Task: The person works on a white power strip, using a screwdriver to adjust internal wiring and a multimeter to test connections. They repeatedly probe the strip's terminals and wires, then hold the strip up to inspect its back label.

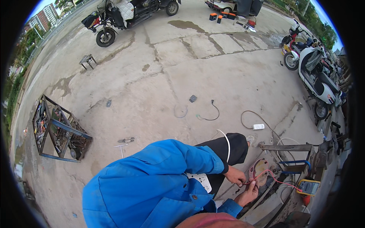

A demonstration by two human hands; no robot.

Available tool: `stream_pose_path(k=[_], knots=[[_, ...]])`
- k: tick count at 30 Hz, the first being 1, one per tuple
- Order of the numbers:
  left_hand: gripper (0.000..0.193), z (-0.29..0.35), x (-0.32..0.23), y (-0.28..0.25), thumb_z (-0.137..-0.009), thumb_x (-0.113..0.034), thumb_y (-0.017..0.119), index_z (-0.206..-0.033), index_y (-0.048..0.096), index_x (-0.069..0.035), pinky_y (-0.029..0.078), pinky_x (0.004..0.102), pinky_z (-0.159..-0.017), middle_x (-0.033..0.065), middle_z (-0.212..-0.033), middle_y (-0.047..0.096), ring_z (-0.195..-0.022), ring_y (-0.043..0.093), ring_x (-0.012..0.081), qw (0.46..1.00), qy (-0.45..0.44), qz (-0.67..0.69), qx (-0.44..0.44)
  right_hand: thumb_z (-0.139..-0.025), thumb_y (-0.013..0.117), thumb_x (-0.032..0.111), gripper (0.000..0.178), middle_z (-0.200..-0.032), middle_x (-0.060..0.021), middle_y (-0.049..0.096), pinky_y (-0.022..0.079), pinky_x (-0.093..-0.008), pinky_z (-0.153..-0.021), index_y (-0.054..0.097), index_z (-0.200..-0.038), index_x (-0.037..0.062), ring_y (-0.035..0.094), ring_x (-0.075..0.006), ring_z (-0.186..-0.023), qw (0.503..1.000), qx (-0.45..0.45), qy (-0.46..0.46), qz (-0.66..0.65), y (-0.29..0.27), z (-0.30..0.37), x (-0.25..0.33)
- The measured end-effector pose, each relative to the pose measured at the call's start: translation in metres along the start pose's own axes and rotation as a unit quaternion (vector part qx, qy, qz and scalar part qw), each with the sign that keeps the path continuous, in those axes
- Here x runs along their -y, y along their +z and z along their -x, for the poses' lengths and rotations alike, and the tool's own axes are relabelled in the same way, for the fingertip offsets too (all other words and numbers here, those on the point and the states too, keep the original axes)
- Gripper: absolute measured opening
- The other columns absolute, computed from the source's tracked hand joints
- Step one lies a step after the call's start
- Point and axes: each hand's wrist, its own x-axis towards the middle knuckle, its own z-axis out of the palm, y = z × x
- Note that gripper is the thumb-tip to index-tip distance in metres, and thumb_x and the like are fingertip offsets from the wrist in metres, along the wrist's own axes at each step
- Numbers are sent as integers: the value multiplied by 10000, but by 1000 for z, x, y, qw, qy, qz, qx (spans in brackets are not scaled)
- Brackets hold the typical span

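Both hands are close together at the lower right, in front of the blue jacket sleeves. My left hand [235, 176] is closed, its fingers pinching a thin red cable [270, 173]. Just below, my right hand [248, 194] pinches the same cable between thumb and fingers. The stretch between the fingertips is too small to make out clearly. From the hands the cable loops rightward to a yellow-framed box [308, 187] with a grey face. Behind the fingers lies a rounded red and tan part [260, 169]. A white cable [228, 149] arches over the dark-trousered knee.
A metal frame [289, 148] with a blue handle stands at the right. A white plug box [258, 126] and a short black cable [217, 114] lie on the concrete. Pliers [126, 140] and a tool rack [62, 127] are leftward. Parked scooters [318, 78] line the right side.
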Motion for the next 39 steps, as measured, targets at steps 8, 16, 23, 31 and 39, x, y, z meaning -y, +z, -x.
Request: stream_pose_path(k=[8,16,23,31,39], knots=[[237,5,-1,-3,-1015,-199,636,-1100,764,-19,570,489,-862,153,-934,800,-952,775,325,995,-77,-52,-21,-1192,561,365,482,-1217,-95,705,538,-399,-1026,590,-1482,-18,664,-224,-1115,972,-21,72,-223,-25,-11,-10],[290,3,6,2,-1025,-257,652,-1194,791,-66,583,515,-892,149,-960,821,-1009,780,369,973,-84,-203,64,-1221,474,415,450,-1067,-63,644,495,-365,-815,640,-1282,2,569,-200,-878,942,-68,93,-316,-93,-38,-51],[457,3,4,7,-1084,-355,617,-1398,677,-28,546,552,-1002,231,-1202,778,-1150,729,442,990,-94,-109,-6,-1228,469,397,441,-855,2,471,376,-300,-583,624,-1351,3,388,-119,-634,961,-109,85,-239,-103,-24,-43],[690,-2,-4,-6,-1126,-462,577,-1615,463,11,475,500,-1169,271,-1500,643,-1397,621,427,991,-118,-16,-56,-1198,553,332,403,-983,-77,685,490,-340,-821,651,-1386,-11,618,-167,-913,988,-75,-5,135,-62,-22,-57],[738,-30,-4,0,-1145,-467,568,-1690,375,-9,463,464,-1213,271,-1601,572,-1454,592,409,990,-73,95,-73,-1207,527,375,451,-1056,-135,736,534,-370,-820,665,-1331,-36,680,-210,-918,994,-48,4,96,-68,-19,-80]])
